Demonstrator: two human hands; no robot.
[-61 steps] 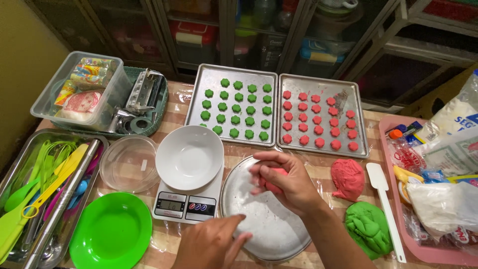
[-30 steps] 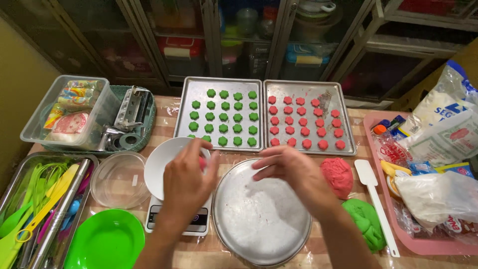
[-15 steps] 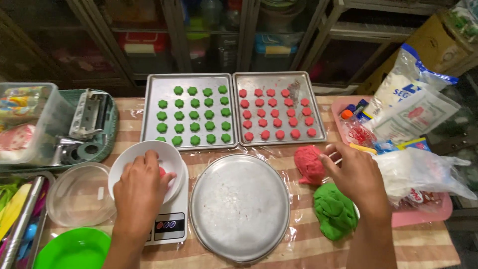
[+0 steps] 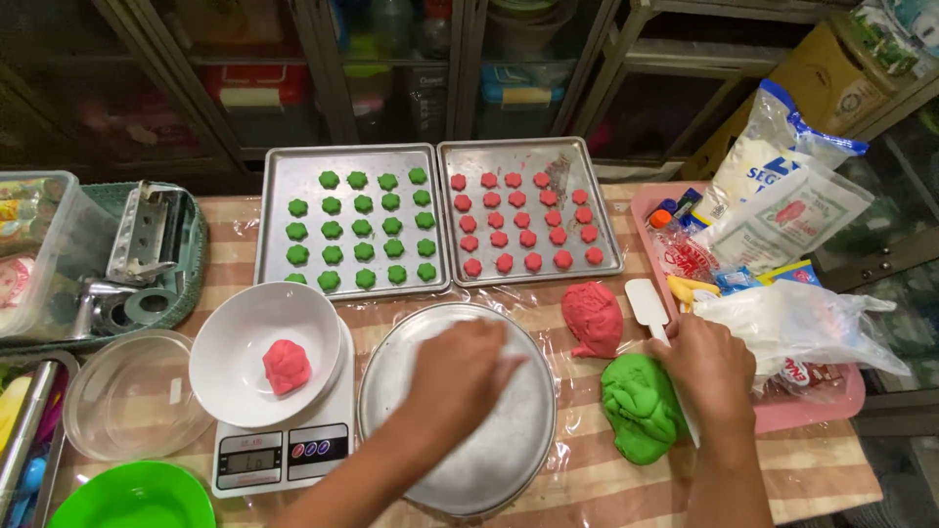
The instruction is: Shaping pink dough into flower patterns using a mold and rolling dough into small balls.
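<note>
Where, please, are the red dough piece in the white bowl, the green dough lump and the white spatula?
red dough piece (image 4: 287, 366), head view, its middle.
green dough lump (image 4: 639, 408), head view, its middle.
white spatula (image 4: 645, 301), head view, its blade.

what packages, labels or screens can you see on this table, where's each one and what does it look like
Scale screen: small grey display on the white kitchen scale's front, below the white bowl.
Flour-like bag: clear with blue top, leaning at the pink tray's far end.
Flat packet: white, red and green print, against that bag.
Plastic bag: crumpled, translucent white, by the right hand.
</note>
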